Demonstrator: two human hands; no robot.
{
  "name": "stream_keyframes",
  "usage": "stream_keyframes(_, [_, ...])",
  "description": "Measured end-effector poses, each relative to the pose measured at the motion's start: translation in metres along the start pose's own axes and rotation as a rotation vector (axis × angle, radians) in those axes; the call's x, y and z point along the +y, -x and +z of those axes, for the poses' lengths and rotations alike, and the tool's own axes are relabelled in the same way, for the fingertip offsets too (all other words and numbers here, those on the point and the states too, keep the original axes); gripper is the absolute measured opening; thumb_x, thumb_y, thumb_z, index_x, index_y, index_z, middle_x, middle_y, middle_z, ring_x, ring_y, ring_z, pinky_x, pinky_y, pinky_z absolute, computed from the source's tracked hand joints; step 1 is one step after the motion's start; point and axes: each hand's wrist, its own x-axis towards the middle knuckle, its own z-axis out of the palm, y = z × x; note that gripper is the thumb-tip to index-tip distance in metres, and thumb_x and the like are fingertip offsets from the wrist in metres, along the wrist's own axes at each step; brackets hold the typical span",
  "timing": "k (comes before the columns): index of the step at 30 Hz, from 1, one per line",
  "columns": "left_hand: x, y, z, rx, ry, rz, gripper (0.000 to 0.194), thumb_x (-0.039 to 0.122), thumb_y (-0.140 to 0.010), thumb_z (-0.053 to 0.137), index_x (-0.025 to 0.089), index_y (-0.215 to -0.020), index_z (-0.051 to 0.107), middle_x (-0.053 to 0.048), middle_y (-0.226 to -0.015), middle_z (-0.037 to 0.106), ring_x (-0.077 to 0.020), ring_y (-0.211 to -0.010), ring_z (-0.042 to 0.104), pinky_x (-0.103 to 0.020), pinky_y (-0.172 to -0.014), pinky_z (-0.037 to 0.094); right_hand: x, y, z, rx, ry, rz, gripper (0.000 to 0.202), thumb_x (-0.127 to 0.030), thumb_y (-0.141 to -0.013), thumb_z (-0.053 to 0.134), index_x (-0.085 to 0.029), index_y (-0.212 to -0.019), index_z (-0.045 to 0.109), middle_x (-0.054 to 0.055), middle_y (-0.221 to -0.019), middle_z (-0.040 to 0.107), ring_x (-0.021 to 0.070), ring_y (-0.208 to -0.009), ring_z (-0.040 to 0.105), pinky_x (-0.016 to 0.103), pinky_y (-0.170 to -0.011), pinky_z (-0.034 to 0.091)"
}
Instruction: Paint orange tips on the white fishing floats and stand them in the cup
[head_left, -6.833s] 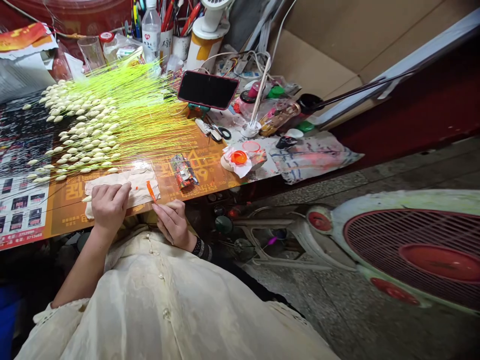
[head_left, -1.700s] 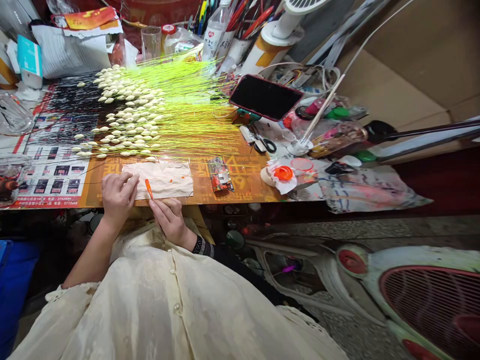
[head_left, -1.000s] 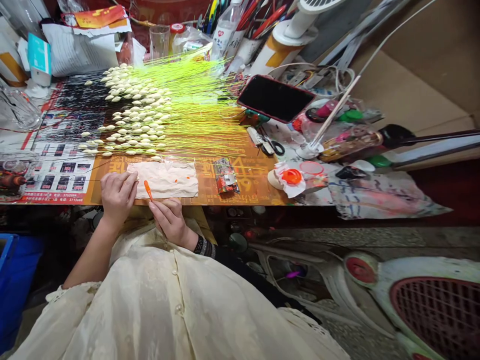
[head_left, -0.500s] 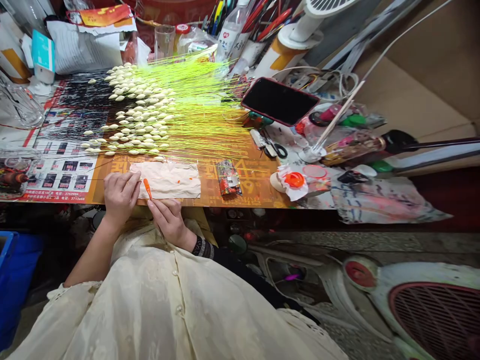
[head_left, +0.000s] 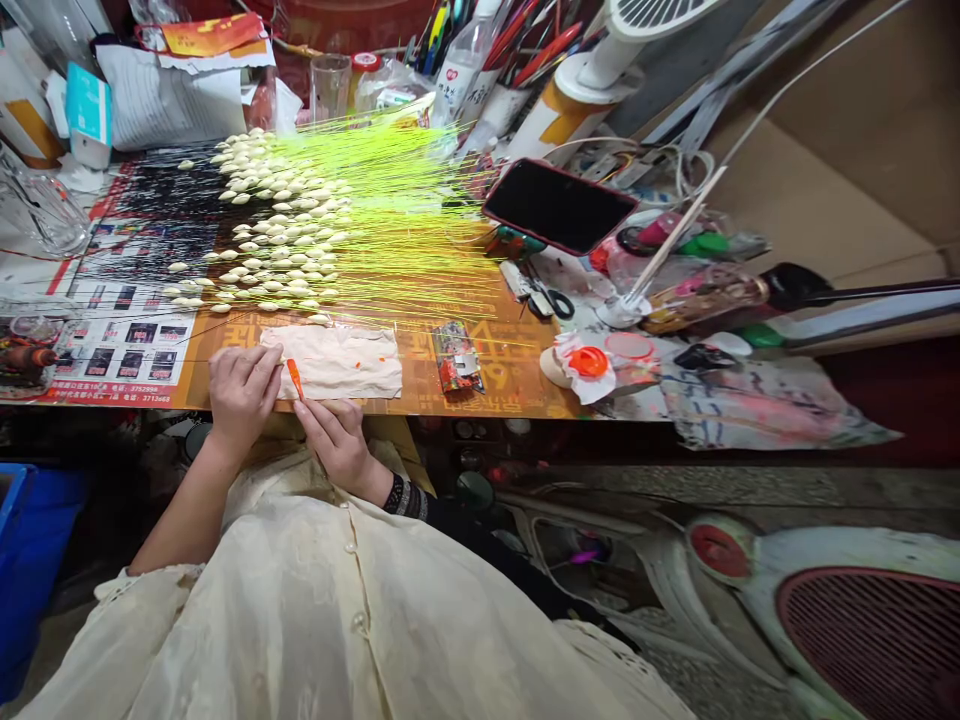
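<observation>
The right hand (head_left: 339,447) pinches a small brush (head_left: 295,378) by its lower end, orange tip up over the cloth (head_left: 341,360), likely so drips land there. The left hand (head_left: 240,390) pinches something thin at the cloth's left edge, too fine to name, steadying it for the tip. Beyond on the desk (head_left: 480,385) lie white floats (head_left: 270,240) with yellow-green stems, fanned apart.

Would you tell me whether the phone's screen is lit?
No, the phone leans on its stand with a fully dark screen.
</observation>
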Motion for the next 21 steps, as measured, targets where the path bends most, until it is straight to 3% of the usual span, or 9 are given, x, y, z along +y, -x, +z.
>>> stream_keyframes(21, [-0.0004, 0.0001, 0.0006, 0.003, 0.011, -0.003, 0.034, 0.022, -0.096, 0.063, 0.023, -0.129, 0.068, -0.008, -0.11, 0.075, -0.0248, -0.103, 0.062, -0.042, -0.1, 0.042, 0.0001, 0.0, -0.0006, -0.012, 0.02, 0.001, 0.055, -0.015, -0.102, 0.049, -0.019, -0.156, 0.042, 0.011, -0.13, 0.07, 0.0212, -0.112, 0.061, 0.04, -0.105, 0.045])
